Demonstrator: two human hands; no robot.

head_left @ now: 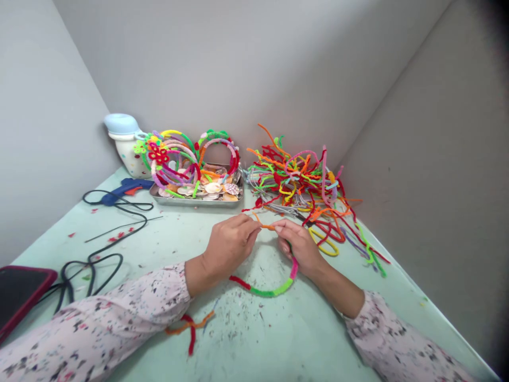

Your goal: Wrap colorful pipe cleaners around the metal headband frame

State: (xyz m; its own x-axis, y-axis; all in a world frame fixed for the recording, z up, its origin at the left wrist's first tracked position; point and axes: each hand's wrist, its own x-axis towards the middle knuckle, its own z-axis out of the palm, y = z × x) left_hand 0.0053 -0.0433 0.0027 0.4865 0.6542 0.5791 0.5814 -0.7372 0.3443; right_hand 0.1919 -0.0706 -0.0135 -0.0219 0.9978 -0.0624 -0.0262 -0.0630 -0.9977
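Observation:
A headband (269, 292) wrapped in red, green and pink pipe cleaner curves below both hands, its open ends upward. My right hand (300, 246) is closed around its right end, thumb and finger at an orange pipe cleaner (268, 227). My left hand (229, 245) pinches the same orange strand from the other side, and one loose tip of it sticks up between the hands. The left end of the headband passes out of sight behind my left hand. A crossed orange and red pipe cleaner piece (191, 330) lies by my left sleeve.
At the back stands a metal tray (199, 202) of shells with finished headbands (177, 139). Right of it is a tangled pile of pipe cleaners (294, 175). On the left are a blue glue gun (129, 187), black cord (93, 262), a phone (22, 292) and a white cup (133, 154).

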